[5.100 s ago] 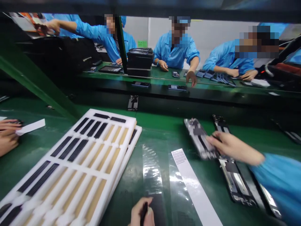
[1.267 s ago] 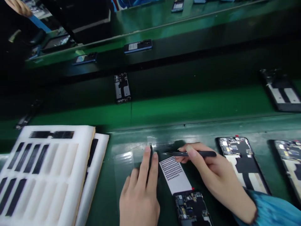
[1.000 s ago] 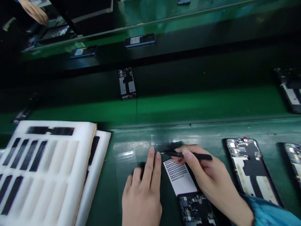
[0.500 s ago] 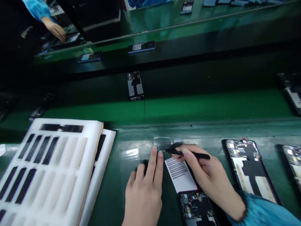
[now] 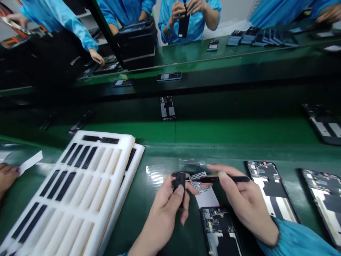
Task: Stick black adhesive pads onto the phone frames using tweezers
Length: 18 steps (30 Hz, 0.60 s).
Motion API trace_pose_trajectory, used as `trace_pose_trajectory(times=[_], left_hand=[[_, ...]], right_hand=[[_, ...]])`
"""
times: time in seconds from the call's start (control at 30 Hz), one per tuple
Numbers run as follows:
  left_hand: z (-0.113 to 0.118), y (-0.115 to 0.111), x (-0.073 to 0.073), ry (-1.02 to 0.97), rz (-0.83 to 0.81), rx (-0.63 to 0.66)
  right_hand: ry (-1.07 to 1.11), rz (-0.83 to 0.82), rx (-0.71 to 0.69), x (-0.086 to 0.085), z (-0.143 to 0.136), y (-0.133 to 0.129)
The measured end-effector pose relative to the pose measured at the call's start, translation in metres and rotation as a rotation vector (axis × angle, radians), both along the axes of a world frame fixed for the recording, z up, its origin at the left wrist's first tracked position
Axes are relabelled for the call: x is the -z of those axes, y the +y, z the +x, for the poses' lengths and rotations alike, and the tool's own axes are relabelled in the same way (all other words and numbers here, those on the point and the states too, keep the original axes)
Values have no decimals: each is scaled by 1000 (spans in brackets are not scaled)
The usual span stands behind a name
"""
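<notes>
My left hand (image 5: pixel 166 206) is closed around a small black part (image 5: pixel 179 181), pinched between thumb and fingers above the green bench. In my right hand (image 5: pixel 243 202) are black tweezers (image 5: pixel 229 179), pointing left, their tip at the black part. Below them lies a white sheet with black dots (image 5: pixel 209 197), partly covered by the right fingers. An open phone body (image 5: pixel 222 231) overlaps the lower end of that sheet. Pieces of clear film (image 5: pixel 154 176) lie flat near the left hand.
White foam trays (image 5: pixel 103 174) with black strips are stacked at left. More open phone bodies lie at right (image 5: pixel 274 188). A conveyor with phones (image 5: pixel 167 108) runs across behind. Another person's hand (image 5: pixel 6 177) is at the left edge; people in blue (image 5: pixel 191 21) work opposite.
My left hand has lifted off the bench, turned, and now holds a black part. The tweezers have moved slightly right. The view has tilted up, showing more of the people opposite.
</notes>
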<state>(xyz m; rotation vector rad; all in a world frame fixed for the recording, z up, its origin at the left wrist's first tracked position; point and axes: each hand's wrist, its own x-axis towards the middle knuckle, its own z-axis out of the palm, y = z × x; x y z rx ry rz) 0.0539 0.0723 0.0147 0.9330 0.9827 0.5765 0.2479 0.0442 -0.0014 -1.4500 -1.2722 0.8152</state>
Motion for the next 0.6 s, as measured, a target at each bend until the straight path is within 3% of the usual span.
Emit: trace_pose_trajectory(times=[0.07, 0.17, 0.6], left_hand=[[-1, -2, -4, -165, -65, 43], [-2, -5, -7, -248, -78, 94], [-2, -13, -19, -273, 2, 113]], right_hand=[[-41, 21, -35, -4, 0, -8], [-79, 21, -63, -7, 1, -15], [-126, 80, -140, -16, 5, -20]])
